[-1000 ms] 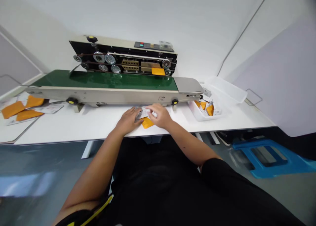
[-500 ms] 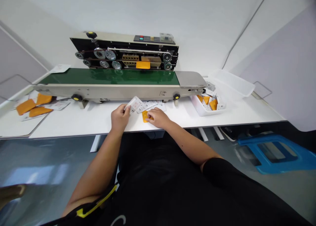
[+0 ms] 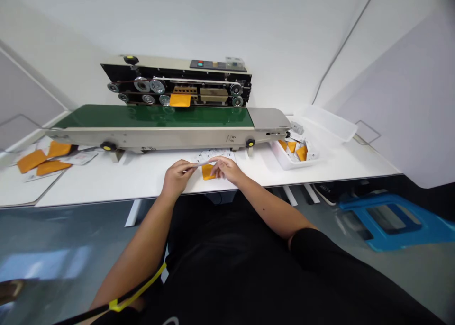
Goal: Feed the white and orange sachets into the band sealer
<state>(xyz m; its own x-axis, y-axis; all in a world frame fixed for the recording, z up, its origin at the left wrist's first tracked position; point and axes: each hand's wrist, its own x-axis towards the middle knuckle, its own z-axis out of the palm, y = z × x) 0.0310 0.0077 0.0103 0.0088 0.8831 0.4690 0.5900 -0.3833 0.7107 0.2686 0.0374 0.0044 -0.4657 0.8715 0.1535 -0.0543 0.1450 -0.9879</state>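
A thin pale packet (image 3: pixel 202 164) was above the table (image 3: pixel 106 183), near the middle of its near edge, seen almost edge-on. The left hand (image 3: pixel 176 178) had its fingers closed narrowly on the packet's left end, a hold that seemed meant to leave its faces free. The right hand (image 3: pixel 229 169) was at the other end, its fingers curled — whether it gripped or only steadied the packet, I could not tell.

Just below lay an orange pouch (image 3: pixel 208 172), partly behind the right fingers and probably set there to be within easy reach. Beyond the hands, printed packets (image 3: pixel 214 153) overlapped at the foot of the conveyor frame (image 3: pixel 170 138). That frame ran lengthwise along the table, standing between the hands and a second orange pouch (image 3: pixel 180 100) at the sealing machine (image 3: pixel 209 71), just over the green belt (image 3: pixel 152 116).

Towards the table's left end, more orange pouches (image 3: pixel 31 161) lay across pale packets. To the right, a white bin (image 3: pixel 292 166) held a mixed heap — close beside the frame's right end, which partly hemmed it in.
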